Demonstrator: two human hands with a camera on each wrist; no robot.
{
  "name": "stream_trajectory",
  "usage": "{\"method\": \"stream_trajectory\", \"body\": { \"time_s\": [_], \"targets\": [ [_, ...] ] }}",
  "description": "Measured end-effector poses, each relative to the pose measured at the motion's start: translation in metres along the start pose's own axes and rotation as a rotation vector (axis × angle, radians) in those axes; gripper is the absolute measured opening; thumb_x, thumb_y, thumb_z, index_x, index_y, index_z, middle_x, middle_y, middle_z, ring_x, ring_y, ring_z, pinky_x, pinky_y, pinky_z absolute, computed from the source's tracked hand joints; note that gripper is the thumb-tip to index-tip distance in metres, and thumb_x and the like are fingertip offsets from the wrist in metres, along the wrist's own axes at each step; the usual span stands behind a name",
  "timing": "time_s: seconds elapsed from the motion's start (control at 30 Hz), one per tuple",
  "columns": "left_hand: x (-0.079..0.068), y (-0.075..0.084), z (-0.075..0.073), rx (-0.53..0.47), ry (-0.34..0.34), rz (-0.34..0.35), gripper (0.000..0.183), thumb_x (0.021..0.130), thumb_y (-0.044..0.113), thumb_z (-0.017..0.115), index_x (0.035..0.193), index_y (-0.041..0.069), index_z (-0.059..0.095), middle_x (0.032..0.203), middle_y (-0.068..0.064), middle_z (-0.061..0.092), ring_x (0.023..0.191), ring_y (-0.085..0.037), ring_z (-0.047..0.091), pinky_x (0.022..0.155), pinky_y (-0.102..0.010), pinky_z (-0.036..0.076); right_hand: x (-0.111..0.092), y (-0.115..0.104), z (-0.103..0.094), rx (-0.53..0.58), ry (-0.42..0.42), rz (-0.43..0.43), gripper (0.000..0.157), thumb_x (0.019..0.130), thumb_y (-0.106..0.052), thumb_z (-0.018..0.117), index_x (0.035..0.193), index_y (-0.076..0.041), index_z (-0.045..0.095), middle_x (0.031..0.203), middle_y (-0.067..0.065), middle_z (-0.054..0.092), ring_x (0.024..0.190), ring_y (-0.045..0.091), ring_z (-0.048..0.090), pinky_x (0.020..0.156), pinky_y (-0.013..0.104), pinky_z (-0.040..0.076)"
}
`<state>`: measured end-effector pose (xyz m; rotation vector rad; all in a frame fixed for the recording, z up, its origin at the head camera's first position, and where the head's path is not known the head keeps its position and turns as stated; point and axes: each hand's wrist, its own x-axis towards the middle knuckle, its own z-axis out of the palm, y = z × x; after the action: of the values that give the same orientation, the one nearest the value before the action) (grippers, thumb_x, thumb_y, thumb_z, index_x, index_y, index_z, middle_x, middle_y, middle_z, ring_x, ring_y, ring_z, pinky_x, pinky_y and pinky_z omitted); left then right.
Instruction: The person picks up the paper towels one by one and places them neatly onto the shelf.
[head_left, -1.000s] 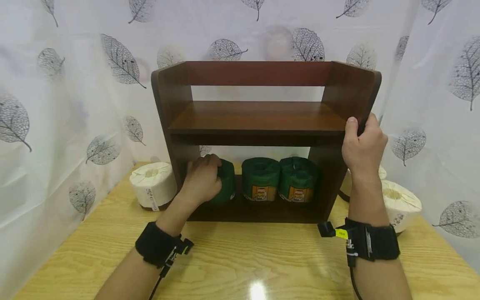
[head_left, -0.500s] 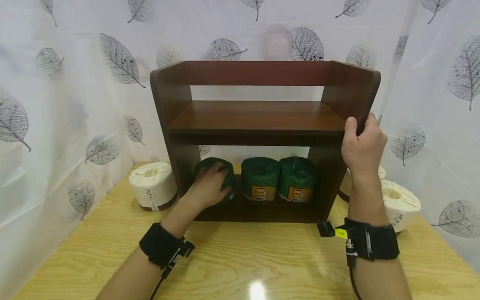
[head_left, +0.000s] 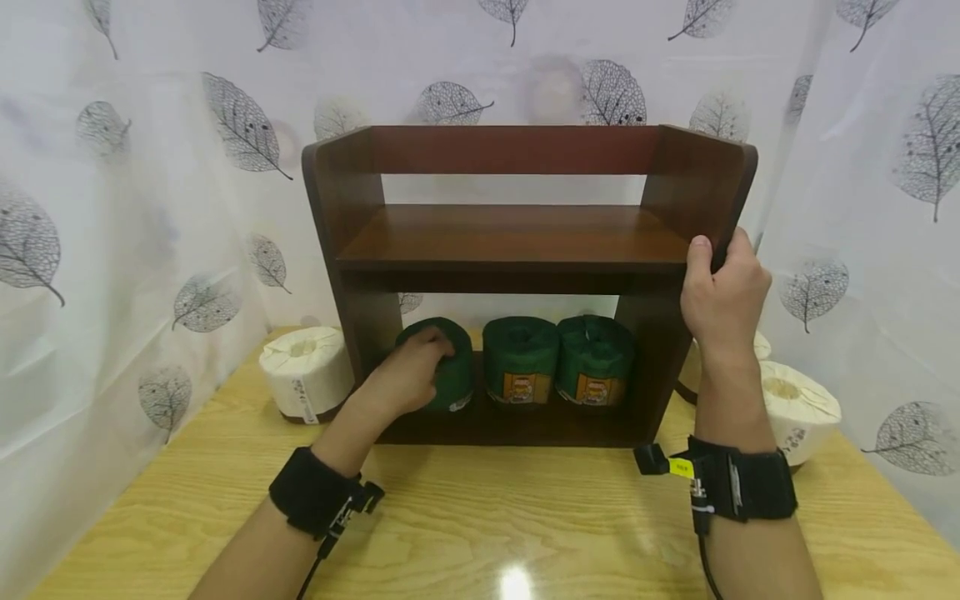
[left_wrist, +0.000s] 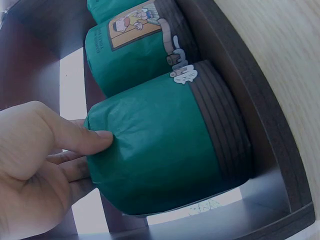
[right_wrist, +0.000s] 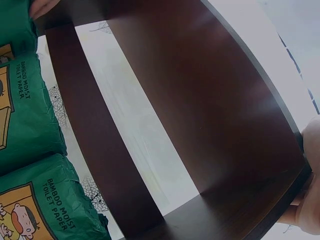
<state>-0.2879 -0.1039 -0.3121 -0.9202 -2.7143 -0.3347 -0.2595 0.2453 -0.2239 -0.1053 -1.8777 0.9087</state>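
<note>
In the head view, a green-wrapped toilet paper roll (head_left: 455,379) stands at the left of the dark brown shelf's lower compartment. My left hand (head_left: 401,379) pinches its upper rim. The left wrist view shows the thumb (left_wrist: 97,141) against the green wrapper, with the other fingers partly hidden behind the top. This roll's picture label is out of sight. A middle roll (head_left: 521,354) and a right roll (head_left: 596,354) have orange labels facing forward. My right hand (head_left: 726,300) grips the right side panel of the shelf (head_left: 517,233), thumb on the front.
On the wooden table (head_left: 465,517), a cream-wrapped roll (head_left: 307,375) stands left of the shelf. Another cream roll (head_left: 798,408) stands to the right, with one more partly hidden behind my right arm. A leaf-patterned curtain (head_left: 187,150) hangs behind.
My left hand reached farther over the roll half a second ago and has drawn back slightly left. The left roll has shifted a little to the right. My right hand keeps its grip.
</note>
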Motion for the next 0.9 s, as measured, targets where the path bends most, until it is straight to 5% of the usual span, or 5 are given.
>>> {"method": "stream_trajectory", "body": {
  "time_s": [0.27, 0.47, 0.57, 0.73, 0.9],
  "targets": [
    [-0.002, -0.009, -0.003, 0.03, 0.039, 0.051, 0.045, 0.064, -0.015, 0.056, 0.104, 0.007, 0.058, 0.107, -0.01, 0.053, 0.097, -0.024, 0.051, 0.08, -0.037, 0.046, 0.001, -0.002, 0.001, -0.002, 0.011, -0.011, 0.043, 0.09, -0.036, 0.04, 0.105, 0.0, 0.057, 0.093, 0.02, 0.061, 0.084, 0.031, 0.052, 0.072, 0.05, 0.04],
    [-0.003, -0.01, -0.004, 0.178, 0.07, 0.01, 0.045, 0.063, -0.009, 0.066, 0.1, 0.016, 0.057, 0.104, -0.003, 0.056, 0.1, -0.027, 0.046, 0.092, -0.059, 0.033, 0.0, -0.002, 0.0, -0.006, 0.011, -0.006, 0.043, 0.09, -0.036, 0.039, 0.106, 0.001, 0.057, 0.093, 0.019, 0.061, 0.084, 0.029, 0.053, 0.071, 0.048, 0.04],
    [-0.002, -0.009, -0.004, 0.204, 0.089, -0.02, 0.042, 0.065, -0.007, 0.063, 0.099, 0.018, 0.06, 0.102, -0.001, 0.058, 0.097, -0.025, 0.047, 0.089, -0.056, 0.035, 0.0, -0.002, 0.0, -0.009, 0.009, -0.002, 0.044, 0.09, -0.036, 0.039, 0.107, 0.0, 0.057, 0.094, 0.019, 0.061, 0.084, 0.029, 0.053, 0.071, 0.048, 0.04],
    [0.0, -0.006, -0.003, 0.197, 0.245, -0.025, 0.033, 0.068, 0.002, 0.052, 0.095, 0.015, 0.065, 0.098, -0.002, 0.061, 0.089, -0.025, 0.052, 0.08, -0.049, 0.043, 0.001, -0.001, 0.0, -0.003, 0.009, -0.003, 0.044, 0.09, -0.036, 0.039, 0.108, 0.0, 0.057, 0.096, 0.019, 0.062, 0.086, 0.029, 0.053, 0.073, 0.049, 0.04],
    [0.003, -0.002, 0.006, 0.157, 0.405, 0.019, 0.019, 0.078, 0.015, 0.056, 0.093, 0.009, 0.065, 0.092, -0.006, 0.062, 0.081, -0.024, 0.056, 0.068, -0.04, 0.049, 0.001, 0.0, 0.001, -0.003, 0.005, 0.004, 0.044, 0.09, -0.037, 0.039, 0.109, -0.001, 0.057, 0.097, 0.017, 0.062, 0.086, 0.027, 0.053, 0.072, 0.047, 0.04]
  ]
}}
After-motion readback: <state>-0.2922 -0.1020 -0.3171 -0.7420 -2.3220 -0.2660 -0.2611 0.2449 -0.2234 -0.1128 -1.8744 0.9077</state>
